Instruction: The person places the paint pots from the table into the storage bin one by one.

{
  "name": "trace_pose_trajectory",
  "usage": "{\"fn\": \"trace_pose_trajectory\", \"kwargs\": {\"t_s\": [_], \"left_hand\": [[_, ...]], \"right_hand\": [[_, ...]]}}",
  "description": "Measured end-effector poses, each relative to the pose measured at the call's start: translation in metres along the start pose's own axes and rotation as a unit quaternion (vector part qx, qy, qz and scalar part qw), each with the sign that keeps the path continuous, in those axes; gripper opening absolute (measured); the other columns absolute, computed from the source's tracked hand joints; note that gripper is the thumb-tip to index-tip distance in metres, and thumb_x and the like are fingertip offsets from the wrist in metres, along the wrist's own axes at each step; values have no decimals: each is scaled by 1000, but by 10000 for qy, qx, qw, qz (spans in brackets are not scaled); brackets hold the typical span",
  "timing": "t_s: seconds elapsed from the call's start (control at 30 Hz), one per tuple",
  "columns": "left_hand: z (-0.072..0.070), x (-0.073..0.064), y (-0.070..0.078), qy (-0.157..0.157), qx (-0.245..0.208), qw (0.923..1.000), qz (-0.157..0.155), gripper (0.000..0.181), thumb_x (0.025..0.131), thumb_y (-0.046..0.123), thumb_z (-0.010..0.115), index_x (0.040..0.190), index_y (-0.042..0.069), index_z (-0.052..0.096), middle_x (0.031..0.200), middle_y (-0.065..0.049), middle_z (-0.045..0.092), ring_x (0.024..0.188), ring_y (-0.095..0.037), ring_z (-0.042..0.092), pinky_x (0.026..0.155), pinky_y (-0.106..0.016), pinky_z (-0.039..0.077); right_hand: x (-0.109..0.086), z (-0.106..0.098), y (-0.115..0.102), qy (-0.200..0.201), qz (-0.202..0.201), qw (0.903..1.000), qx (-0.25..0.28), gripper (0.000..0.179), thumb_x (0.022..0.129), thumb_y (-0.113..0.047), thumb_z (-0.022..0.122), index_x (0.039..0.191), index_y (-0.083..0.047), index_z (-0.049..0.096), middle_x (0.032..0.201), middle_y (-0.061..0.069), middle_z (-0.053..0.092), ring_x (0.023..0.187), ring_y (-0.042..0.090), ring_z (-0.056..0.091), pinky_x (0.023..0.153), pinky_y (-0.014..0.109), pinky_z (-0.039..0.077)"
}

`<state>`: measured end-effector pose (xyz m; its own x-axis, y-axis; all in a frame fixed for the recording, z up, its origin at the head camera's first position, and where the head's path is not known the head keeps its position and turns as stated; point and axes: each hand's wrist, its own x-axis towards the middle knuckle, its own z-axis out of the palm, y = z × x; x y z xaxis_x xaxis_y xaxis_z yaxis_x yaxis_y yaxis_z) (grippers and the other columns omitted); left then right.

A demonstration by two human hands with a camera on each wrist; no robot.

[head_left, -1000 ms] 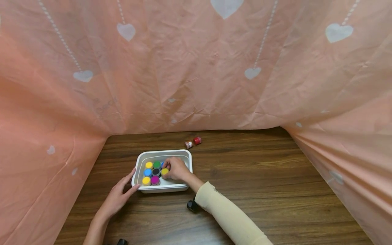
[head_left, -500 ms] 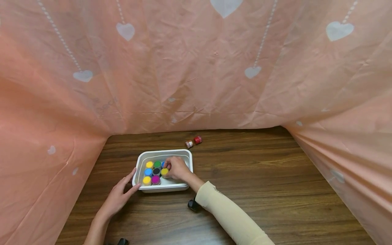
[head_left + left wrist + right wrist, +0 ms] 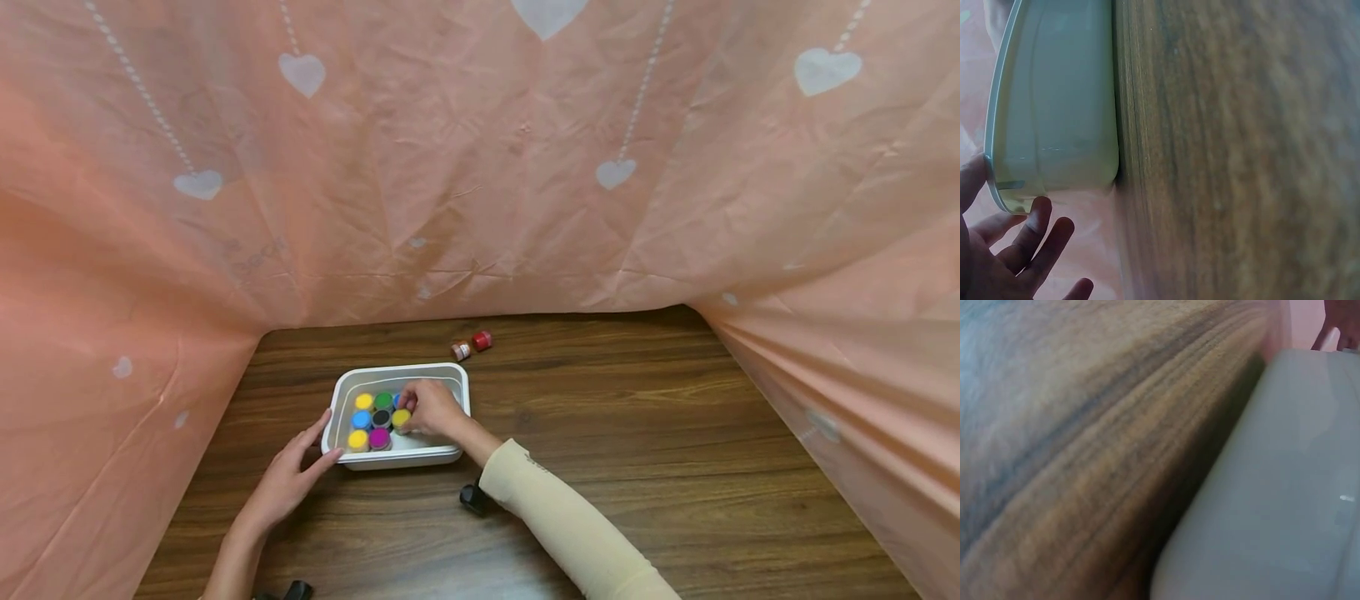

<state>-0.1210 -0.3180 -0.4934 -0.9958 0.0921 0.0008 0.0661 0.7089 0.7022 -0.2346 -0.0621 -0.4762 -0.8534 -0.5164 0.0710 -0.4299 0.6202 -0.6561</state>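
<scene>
A white plastic tray [image 3: 405,459] holds several small paint jars grouped toward its left side. Their tops show yellow [image 3: 358,440], light blue, green, black and purple [image 3: 379,438]. My right hand [image 3: 433,410] reaches in over the front rim and pinches a dark yellow paint jar [image 3: 401,420] at the right of the group. A blue jar behind it is partly hidden by the fingers. At the tray's front left corner my left hand [image 3: 288,477] touches the rim with thumb and forefinger. The left wrist view has its other fingers [image 3: 1054,250] spread loosely near the tray wall.
Two small jars, one pinkish [image 3: 461,351] and one red [image 3: 482,340], lie on the wooden table [image 3: 637,433] behind the tray. A pink curtain [image 3: 480,208] with white hearts encloses the back and sides. Black wrist-camera parts [image 3: 472,498] show below the right wrist.
The view shifts slightly. Both hands stay in place, the right on the dark yellow paint jar and the left at the tray's corner.
</scene>
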Motion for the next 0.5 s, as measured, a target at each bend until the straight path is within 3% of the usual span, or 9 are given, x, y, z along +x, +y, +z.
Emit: {"fn": "trace_pose_trajectory", "kwargs": {"t_s": [0.33,0.5], "left_hand": [[-2,0,1,-64,-70,10000,-25,76,104,49,59,166,20,27,162,-25,38,142,-46,44,110,-69,36],[0,-1,0,-4,-45,10000,27,74,104,47,60,165,19,29,157,-24,45,133,-41,53,108,-65,40]], "right_hand": [[3,-43,0,256,-325,9988,255,27,82,-7,87,106,-3,76,99,13,74,84,16,69,76,21,51],[8,-67,17,599,-145,9964,573,24,85,-6,84,107,-3,76,99,15,74,84,18,69,79,24,54]]}}
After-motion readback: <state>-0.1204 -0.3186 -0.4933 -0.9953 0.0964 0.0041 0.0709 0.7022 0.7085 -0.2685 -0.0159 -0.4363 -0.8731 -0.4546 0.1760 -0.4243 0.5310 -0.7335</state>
